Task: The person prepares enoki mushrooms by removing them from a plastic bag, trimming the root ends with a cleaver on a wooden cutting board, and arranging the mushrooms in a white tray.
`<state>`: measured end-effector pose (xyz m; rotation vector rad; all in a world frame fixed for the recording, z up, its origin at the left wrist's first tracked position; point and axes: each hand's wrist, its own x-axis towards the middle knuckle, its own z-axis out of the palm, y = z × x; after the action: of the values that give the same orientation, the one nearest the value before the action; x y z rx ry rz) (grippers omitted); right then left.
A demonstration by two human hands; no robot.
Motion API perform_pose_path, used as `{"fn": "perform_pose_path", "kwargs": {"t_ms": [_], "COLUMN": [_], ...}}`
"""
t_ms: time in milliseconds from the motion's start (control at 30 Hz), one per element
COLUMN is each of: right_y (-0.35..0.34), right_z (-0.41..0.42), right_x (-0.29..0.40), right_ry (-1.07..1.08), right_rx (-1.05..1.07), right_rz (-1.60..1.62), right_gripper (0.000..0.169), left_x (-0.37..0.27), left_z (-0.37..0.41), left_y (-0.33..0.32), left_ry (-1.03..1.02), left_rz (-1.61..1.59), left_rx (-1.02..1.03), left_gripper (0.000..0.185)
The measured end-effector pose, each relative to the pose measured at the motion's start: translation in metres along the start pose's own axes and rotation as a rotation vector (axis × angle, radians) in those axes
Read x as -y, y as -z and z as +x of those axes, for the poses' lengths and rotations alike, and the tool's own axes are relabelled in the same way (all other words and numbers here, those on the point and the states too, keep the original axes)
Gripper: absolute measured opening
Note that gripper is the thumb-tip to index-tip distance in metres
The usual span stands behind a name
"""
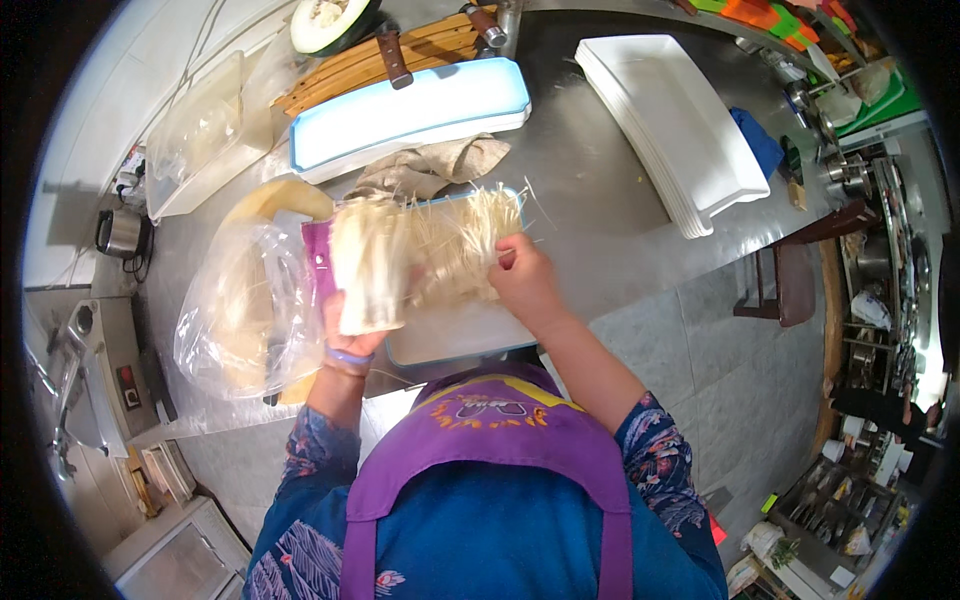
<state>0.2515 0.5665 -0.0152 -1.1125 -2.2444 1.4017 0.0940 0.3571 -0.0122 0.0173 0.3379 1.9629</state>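
My left hand (349,328) grips a thick pale bundle of enoki mushrooms (370,262) over the left end of a white, blue-rimmed tray (465,346). The bundle looks blurred. Thin loose enoki strands (439,251) cover the far part of that tray. At its right side, my right hand (528,279) pinches a tuft of strands (491,217) between thumb and fingers. Just left of the bundle lies a purple piece of packaging (319,255), partly hidden. Beside it a clear plastic bag (244,319) rests over a tan curved object (289,199), whose kind I cannot tell.
Beyond the tray lie a crumpled cloth (435,165) and blue-rimmed white trays (412,112). Knives with wooden handles (394,56) lie near a cut melon-like piece (330,22). Stacked white trays (675,120) stand right, a plastic bin (206,142) left. A stool (791,281) is beyond the table.
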Motion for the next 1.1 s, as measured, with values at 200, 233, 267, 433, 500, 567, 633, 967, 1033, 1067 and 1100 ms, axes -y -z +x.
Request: {"fn": "perform_pose_path", "kwargs": {"t_ms": [200, 233, 267, 433, 500, 567, 633, 967, 1033, 1067, 1100], "right_y": [-0.007, 0.0, 0.007, 0.018, 0.021, 0.039, 0.069, 0.244, 0.299, 0.323, 0.349], "right_z": [-0.017, -0.022, -0.025, -0.042, -0.053, -0.063, -0.071, -0.174, -0.208, -0.228, -0.248], "right_x": [0.023, 0.029, 0.034, 0.06, 0.065, 0.062, 0.058, -0.036, -0.068, -0.083, -0.098], "right_ry": [0.154, 0.183, 0.135, -0.335, -0.27, -0.211, -0.147, 0.049, -0.06, -0.094, -0.148], "right_rx": [0.028, -0.021, 0.096, 0.696, 0.709, 0.701, 0.676, -0.318, -0.354, -0.424, -0.446], "right_rz": [-0.288, -0.294, -0.245, 0.554, 0.754, 0.855, 0.857, 0.154, 0.141, 0.132, 0.159], "right_gripper": [0.022, 0.022, 0.025, 0.045, 0.054, 0.06, 0.063, 0.063, 0.06, 0.057, 0.056], "left_x": [0.019, 0.02, 0.02, 0.014, 0.018, 0.037, 0.055, 0.3, 0.369, 0.407, 0.44], "left_z": [0.001, -0.001, -0.004, -0.012, -0.01, -0.008, 0.004, 0.064, 0.064, 0.062, 0.06], "left_y": [0.027, 0.02, 0.011, -0.033, -0.041, -0.061, -0.086, -0.163, -0.182, -0.187, -0.201], "left_ry": [0.097, 0.096, 0.096, 0.007, 0.047, 0.073, 0.13, 0.355, 0.474, 0.5, 0.543], "left_rz": [0.216, 0.217, 0.22, 0.412, 0.508, 0.594, 0.699, 0.63, 0.635, 0.609, 0.595], "left_rx": [-0.126, -0.113, -0.1, -0.021, 0.04, -0.006, 0.061, 0.202, 0.231, 0.262, 0.298], "left_gripper": [0.088, 0.088, 0.088, 0.089, 0.089, 0.087, 0.087, 0.085, 0.081, 0.076, 0.072]}}
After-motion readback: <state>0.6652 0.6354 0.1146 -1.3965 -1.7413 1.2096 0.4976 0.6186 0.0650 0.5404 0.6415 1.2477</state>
